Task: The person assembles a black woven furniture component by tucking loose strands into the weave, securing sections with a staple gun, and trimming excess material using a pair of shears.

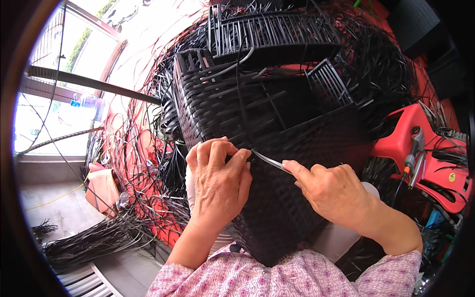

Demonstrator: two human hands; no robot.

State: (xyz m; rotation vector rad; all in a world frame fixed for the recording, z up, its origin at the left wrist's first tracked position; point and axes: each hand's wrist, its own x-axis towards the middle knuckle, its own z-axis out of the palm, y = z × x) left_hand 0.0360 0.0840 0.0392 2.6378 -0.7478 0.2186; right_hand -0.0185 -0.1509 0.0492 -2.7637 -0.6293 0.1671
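Across my lap rests a black woven wicker piece point(292, 173), partly covered in tight weave, with a bare frame section at its far side. My left hand point(217, 173) is closed at its near edge, thumb and index pinched on what looks like a black plastic strip point(241, 94) running up over the weave. My right hand point(334, 190) grips a slim, slightly curved silver pointed tool point(272, 161). The tool's tip meets the weave right beside my left fingertips. Its handle is hidden inside my right hand.
A red plastic stool point(429, 153) at the right carries a grey-and-orange hand tool point(413, 153). Loose black strips point(99, 242) lie in a bundle at the lower left, and more heap around the piece on the red floor covering. A dark pole point(94, 84) juts in from the left.
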